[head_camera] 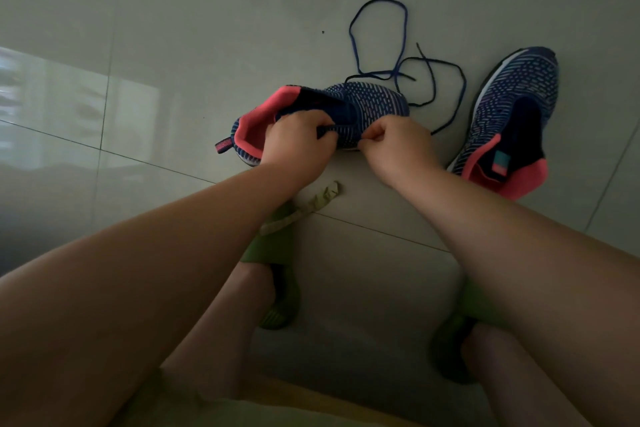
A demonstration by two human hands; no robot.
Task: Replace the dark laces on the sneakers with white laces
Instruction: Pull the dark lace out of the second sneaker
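Here, sneaker [363,100] amid open tile [207,10]

Nothing readable is showing; the tongue label [501,163] on the right sneaker [512,121] is appearing too blurred.

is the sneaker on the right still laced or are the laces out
Laces out. The right sneaker shows a bare tongue with no lace across it, and dark laces lie loose on the floor beside it.

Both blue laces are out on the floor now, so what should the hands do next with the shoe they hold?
Probably start threading a white lace. Both dark laces lie loose on the floor, and the left hand and right hand grip the sneaker at its eyelet edge. Whether the fingers already pinch a lace, I cannot tell.
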